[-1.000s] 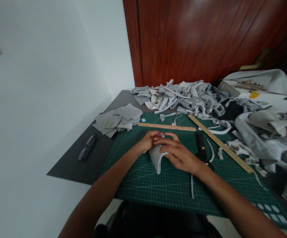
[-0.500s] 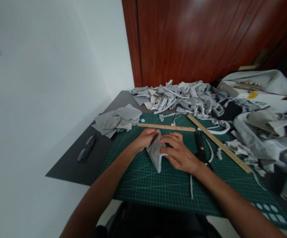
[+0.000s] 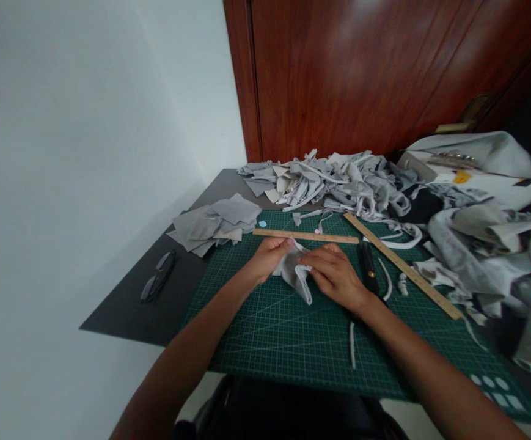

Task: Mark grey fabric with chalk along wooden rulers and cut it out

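Note:
A small piece of grey fabric [image 3: 296, 275] with a pale edge is held above the green cutting mat [image 3: 283, 348]. My left hand [image 3: 269, 256] pinches its upper left part between thumb and fingers. On the other side my right hand [image 3: 336, 275] grips the fabric's right edge, fingers bent over it. The lower corner of the cloth hangs free and folds outward. Just right of my right hand lie black-handled scissors [image 3: 368, 269], partly covered by the hand and forearm.
Wooden rulers [image 3: 306, 236] [image 3: 402, 266] lie on the mat. Grey fabric pieces [image 3: 217, 220] are stacked at left, near eyeglasses [image 3: 158, 276]. A heap of scraps [image 3: 338, 180] runs along the back, with a white box [image 3: 489, 177] and more cloth [image 3: 480, 244] at right.
My right hand has closed from spread fingers onto the fabric's right edge. The cloth has bent, and its lower corner has swung up and to the right. My left hand keeps its pinch.

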The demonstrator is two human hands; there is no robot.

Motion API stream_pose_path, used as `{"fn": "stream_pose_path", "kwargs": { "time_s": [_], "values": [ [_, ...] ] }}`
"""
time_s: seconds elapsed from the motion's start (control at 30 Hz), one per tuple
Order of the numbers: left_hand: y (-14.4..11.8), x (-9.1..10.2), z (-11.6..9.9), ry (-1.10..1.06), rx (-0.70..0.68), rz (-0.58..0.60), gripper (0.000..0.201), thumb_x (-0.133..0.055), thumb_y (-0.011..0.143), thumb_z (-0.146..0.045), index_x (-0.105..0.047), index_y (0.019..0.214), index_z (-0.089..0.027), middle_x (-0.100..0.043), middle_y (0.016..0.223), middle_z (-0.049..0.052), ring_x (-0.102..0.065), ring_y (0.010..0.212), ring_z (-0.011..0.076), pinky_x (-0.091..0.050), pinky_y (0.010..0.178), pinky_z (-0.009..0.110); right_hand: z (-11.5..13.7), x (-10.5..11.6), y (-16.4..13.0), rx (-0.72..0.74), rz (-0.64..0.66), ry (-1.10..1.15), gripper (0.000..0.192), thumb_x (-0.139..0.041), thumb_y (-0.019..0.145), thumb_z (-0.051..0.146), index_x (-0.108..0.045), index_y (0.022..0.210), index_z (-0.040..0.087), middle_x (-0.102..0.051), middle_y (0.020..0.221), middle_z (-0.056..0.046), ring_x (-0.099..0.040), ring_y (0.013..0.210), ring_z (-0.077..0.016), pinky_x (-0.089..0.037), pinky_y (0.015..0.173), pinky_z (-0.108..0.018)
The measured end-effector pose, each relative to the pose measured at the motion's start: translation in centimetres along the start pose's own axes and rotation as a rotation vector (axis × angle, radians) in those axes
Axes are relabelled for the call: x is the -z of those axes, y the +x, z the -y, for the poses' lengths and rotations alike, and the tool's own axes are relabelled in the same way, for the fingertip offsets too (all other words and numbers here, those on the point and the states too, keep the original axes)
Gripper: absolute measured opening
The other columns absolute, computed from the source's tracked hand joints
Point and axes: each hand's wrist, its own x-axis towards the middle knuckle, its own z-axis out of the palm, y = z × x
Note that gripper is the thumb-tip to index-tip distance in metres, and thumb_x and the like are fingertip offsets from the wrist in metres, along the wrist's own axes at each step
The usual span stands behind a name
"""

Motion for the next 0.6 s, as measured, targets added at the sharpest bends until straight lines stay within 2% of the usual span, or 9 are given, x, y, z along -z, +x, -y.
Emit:
{"fn": "stream_pose_path", "kwargs": {
  "time_s": [0.13, 0.33, 0.5, 0.6],
  "values": [
    [-0.2, -0.9, 0.1, -0.077, -0.070, -0.004, 0.061, -0.085, 0.068, -0.070, -0.073, 0.081, -0.012, -0.066, 0.067, 0.002, -0.054, 0.055, 0.0100, -0.042, 0.056, 0.023, -0.5, 0.1, 0.1, -0.149, 0.009, -0.058, 0.027, -0.052, 0.102, 0.015, -0.073, 0.117, 0.022, -0.077, 0.112, -0.009, -0.070, 0.102, -0.0250, -0.043, 0.087, -0.042],
    [-1.2, -2.9, 0.5, -0.039, -0.145, -0.032, 0.057, -0.080, 0.076, -0.068, -0.072, 0.074, -0.011, -0.067, 0.066, 0.003, -0.053, 0.057, 0.0100, -0.039, 0.056, 0.021, 0.4, -0.2, 0.5, -0.250, -0.014, -0.124, 0.021, -0.060, 0.096, 0.017, -0.077, 0.106, 0.023, -0.077, 0.100, -0.007, -0.068, 0.096, -0.0267, -0.041, 0.088, -0.044],
    [-1.2, -3.3, 0.6, -0.048, -0.120, -0.028, 0.061, -0.080, 0.072, -0.072, -0.073, 0.076, -0.011, -0.067, 0.067, 0.003, -0.052, 0.057, 0.0095, -0.038, 0.055, 0.021, 0.2, -0.4, 0.7, -0.382, -0.114, -0.037, 0.014, -0.063, 0.091, 0.019, -0.077, 0.094, 0.024, -0.078, 0.089, -0.004, -0.069, 0.091, -0.0260, -0.042, 0.092, -0.044],
    [-1.1, -3.3, 0.7, -0.043, -0.078, -0.030, 0.061, -0.079, 0.072, -0.073, -0.071, 0.072, -0.013, -0.064, 0.064, 0.001, -0.050, 0.056, 0.0092, -0.035, 0.052, 0.021, 0.0, -0.2, 0.8, -0.374, -0.141, 0.027, 0.012, -0.064, 0.093, 0.026, -0.076, 0.094, 0.024, -0.076, 0.085, -0.004, -0.068, 0.087, -0.0259, -0.043, 0.090, -0.044]
  ]
}}
